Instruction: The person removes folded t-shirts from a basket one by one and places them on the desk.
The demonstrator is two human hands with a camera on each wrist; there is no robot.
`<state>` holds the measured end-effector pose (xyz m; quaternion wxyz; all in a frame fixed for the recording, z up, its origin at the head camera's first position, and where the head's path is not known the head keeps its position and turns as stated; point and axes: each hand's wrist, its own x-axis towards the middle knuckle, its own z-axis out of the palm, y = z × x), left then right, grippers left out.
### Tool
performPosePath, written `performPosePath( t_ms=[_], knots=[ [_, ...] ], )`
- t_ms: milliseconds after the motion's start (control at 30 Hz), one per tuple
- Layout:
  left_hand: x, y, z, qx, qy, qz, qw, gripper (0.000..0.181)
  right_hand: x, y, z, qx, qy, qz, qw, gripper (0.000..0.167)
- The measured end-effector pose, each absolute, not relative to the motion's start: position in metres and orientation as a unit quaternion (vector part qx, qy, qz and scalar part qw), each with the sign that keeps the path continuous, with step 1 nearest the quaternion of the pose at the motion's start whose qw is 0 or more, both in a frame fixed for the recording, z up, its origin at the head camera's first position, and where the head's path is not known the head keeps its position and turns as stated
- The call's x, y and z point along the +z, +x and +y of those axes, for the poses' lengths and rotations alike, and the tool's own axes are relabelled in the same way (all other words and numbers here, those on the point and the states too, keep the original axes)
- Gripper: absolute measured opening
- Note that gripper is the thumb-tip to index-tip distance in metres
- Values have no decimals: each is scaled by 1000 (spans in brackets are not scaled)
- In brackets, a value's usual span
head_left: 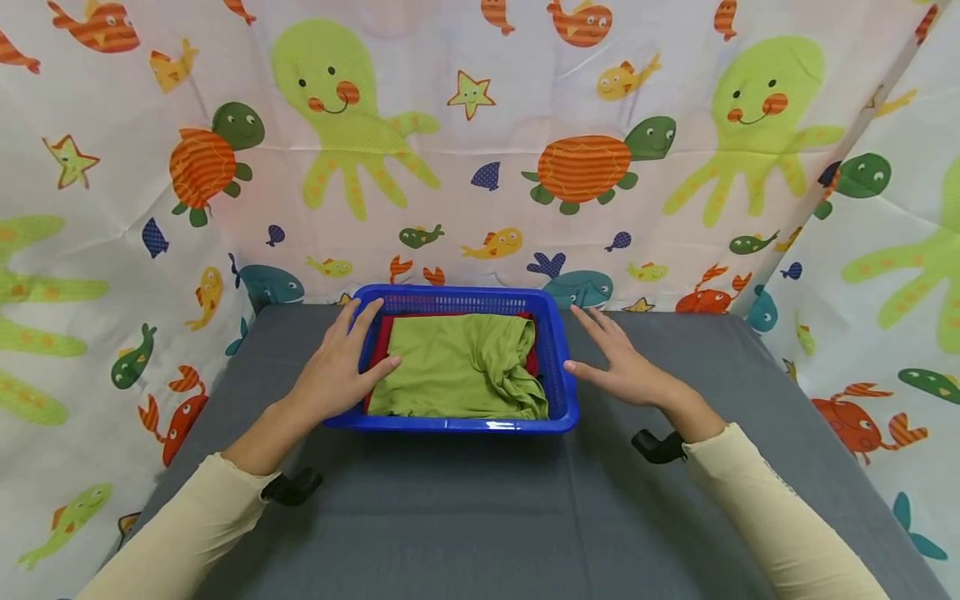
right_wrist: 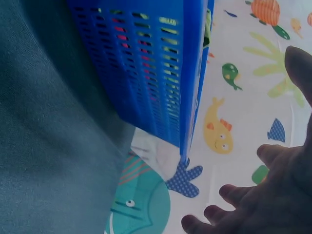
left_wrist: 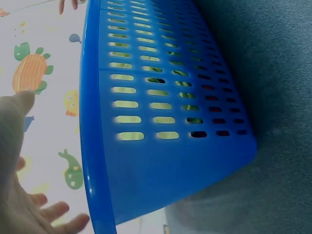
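A blue plastic basket with slotted walls stands toward the back of the grey table. Inside lies a folded green cloth, rumpled on its right side, on top of a red cloth whose edges show. My left hand is at the basket's left side, fingers spread; in the head view it overlaps the rim. Beyond the right rim, my right hand has its fingers extended and holds nothing. Each wrist view shows a hand near the basket wall, and I see no grip on it.
The grey table stretches in front of the basket. A white curtain printed with sea animals hangs behind and on both sides. A black wrist mount sticks out below the left sleeve, another black mount by the right.
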<state>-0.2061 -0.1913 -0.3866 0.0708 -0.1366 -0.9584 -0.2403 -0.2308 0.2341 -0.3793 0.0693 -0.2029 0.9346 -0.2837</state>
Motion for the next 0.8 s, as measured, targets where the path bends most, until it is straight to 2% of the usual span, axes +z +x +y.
performPosePath(
  t_ms=[200, 467, 800],
  knots=[
    [-387, -212, -188, -315, -165, -934, 44, 93, -370, -231, 228, -347, -229, 904, 96, 84],
    [-387, -216, -182, -404, -154, -902, -15, 100, -368, -234, 211, -475, -218, 837, 164, 72],
    [-392, -225, -181, -458, -134, -876, -71, 106, -367, -240, 187, -583, -180, 732, 304, 70]
  ],
)
